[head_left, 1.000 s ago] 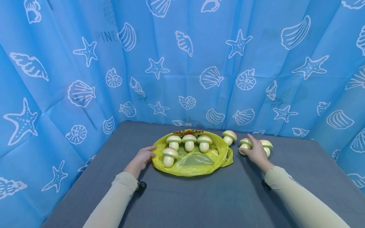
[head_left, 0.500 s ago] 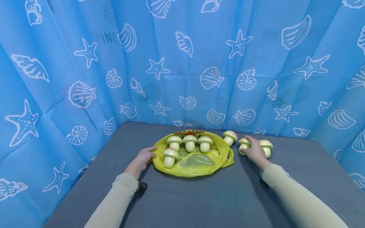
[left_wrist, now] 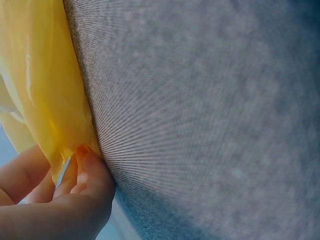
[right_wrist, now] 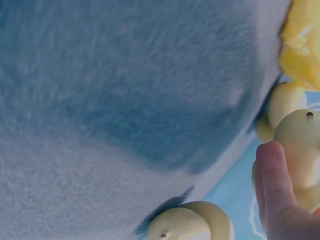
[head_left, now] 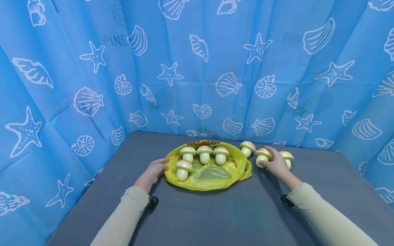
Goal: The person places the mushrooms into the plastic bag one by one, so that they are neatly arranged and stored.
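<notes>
My left hand [head_left: 154,171] pinches the left rim of a yellow plastic bag [head_left: 206,184], which lies spread with its mouth open. The bag film [left_wrist: 45,85] runs between thumb and fingers in the left wrist view. Several toy mushrooms with pale stems and rounded caps are inside, one of them a front mushroom [head_left: 182,171]. My right hand [head_left: 278,165] grips another mushroom [head_left: 263,157] right of the bag, its thumb along the mushroom [right_wrist: 300,145] in the right wrist view. Whether that mushroom touches the table cannot be told.
A loose mushroom [head_left: 247,149] stands by the bag's right rim. Another mushroom [head_left: 287,158] stands just right of my right hand, partly covered by it. Grey cloth covers the table [head_left: 212,218]. A blue shell-print curtain [head_left: 197,68] hangs behind and to the sides.
My right hand has shifted slightly and more of the mushroom in its fingers shows. The left hand, the bag and the mushrooms inside stay where they were.
</notes>
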Motion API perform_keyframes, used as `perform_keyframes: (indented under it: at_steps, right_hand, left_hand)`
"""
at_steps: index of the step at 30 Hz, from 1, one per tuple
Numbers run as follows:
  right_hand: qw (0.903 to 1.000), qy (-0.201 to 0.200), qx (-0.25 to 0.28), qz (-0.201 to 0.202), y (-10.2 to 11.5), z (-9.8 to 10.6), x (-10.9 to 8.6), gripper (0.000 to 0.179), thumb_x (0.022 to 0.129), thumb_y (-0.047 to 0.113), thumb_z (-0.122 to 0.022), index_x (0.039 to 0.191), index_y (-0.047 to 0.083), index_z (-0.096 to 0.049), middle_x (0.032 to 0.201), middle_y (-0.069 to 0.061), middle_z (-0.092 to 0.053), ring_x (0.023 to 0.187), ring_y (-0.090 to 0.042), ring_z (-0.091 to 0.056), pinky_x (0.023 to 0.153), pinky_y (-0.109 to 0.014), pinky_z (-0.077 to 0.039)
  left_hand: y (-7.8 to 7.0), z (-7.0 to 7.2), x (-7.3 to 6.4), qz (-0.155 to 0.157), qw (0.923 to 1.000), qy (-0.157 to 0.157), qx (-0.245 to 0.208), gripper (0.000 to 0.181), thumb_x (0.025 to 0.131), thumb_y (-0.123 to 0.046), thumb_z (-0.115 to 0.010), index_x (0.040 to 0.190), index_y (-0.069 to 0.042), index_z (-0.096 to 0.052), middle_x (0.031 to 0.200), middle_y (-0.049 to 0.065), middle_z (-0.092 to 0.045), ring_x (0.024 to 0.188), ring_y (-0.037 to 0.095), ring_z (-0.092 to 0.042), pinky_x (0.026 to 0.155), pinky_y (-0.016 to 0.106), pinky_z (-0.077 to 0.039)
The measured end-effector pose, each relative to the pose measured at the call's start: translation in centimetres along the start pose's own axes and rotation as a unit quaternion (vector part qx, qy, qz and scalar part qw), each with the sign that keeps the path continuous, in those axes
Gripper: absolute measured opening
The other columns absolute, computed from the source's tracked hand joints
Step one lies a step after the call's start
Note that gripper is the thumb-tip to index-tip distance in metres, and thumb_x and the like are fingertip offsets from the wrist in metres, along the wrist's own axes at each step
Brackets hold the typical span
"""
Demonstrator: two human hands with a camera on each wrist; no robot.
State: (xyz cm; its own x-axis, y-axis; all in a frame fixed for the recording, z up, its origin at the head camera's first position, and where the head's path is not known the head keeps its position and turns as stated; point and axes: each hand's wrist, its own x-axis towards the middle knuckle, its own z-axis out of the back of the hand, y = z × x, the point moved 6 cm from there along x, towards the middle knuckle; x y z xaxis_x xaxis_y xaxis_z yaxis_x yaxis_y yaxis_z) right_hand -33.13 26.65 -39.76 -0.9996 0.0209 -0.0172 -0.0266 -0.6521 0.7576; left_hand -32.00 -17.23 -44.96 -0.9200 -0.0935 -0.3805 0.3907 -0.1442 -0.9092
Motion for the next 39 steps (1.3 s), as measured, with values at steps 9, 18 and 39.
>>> perform_keyframes:
  at_steps: [9, 18, 39]
  right_hand:
    - [0.9988, 0.005, 0.049, 0.000, 1.0, 0.4, -1.4, 0.074, 0.098, 0.008, -0.063, 0.156, -0.007, -0.020, 0.151, -0.038, -0.024, 0.111, -0.044, -0.055, 0.076, -0.038, -0.059]
    - [0.9968, 0.016, 0.079, -0.005, 1.8, 0.4, -2.3, 0.075, 0.099, 0.010, -0.062, 0.157, -0.006, -0.016, 0.152, -0.038, -0.023, 0.116, -0.043, -0.051, 0.076, -0.035, -0.060]
    - [0.9895, 0.048, 0.135, 0.019, 4.5, -0.4, -4.2, 0.077, 0.100, 0.012, -0.062, 0.157, -0.005, -0.015, 0.158, -0.036, -0.016, 0.129, -0.045, -0.040, 0.075, -0.025, -0.058]
  left_hand:
    - [0.1, 0.0, 0.2, 0.002, 1.0000, 0.000, -0.001, 0.053, 0.100, 0.005, -0.046, 0.152, -0.007, -0.044, 0.163, 0.020, -0.026, 0.146, 0.038, -0.034, 0.118, 0.048, -0.033]
    - [0.1, 0.1, 0.4, 0.007, 1.0000, -0.002, 0.002, 0.054, 0.100, 0.005, -0.045, 0.152, -0.006, -0.043, 0.164, 0.019, -0.025, 0.146, 0.038, -0.032, 0.118, 0.048, -0.032]
    - [0.0, 0.0, 0.2, 0.014, 0.9999, 0.001, 0.001, 0.054, 0.100, 0.005, -0.045, 0.152, -0.006, -0.043, 0.163, 0.019, -0.025, 0.146, 0.038, -0.033, 0.119, 0.046, -0.031]
